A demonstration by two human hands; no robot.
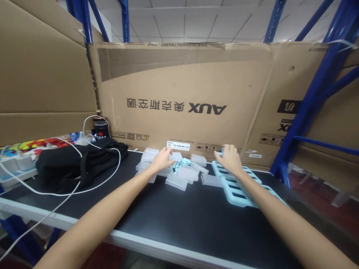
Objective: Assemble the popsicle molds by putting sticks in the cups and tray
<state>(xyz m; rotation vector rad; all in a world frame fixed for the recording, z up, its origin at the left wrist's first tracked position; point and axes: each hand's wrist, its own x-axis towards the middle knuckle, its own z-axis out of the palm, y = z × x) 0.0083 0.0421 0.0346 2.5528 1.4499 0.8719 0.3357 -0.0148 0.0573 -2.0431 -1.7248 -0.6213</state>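
Note:
My left hand [163, 158] is at the left of a pile of frosted clear plastic boxes [176, 182], its thumb and forefinger apart with nothing visible between them. Small light blue pieces [183, 162] lie among the boxes, just right of the fingertips. My right hand [230, 160] is closed at the far end of a light blue slotted plastic rack [238, 200], fingers bent over it. A bit of light blue shows by its fingertips; the grip itself is partly hidden. One clear box [211, 180] lies against the rack's left side.
A printed cardboard sheet [179, 82] walls off the back of the black tabletop [174, 220]. At left are a black bag [61, 164], a white cable [98, 189], a power strip [17, 168] and a dark jar [101, 127]. Blue shelf posts [308, 97] stand at right.

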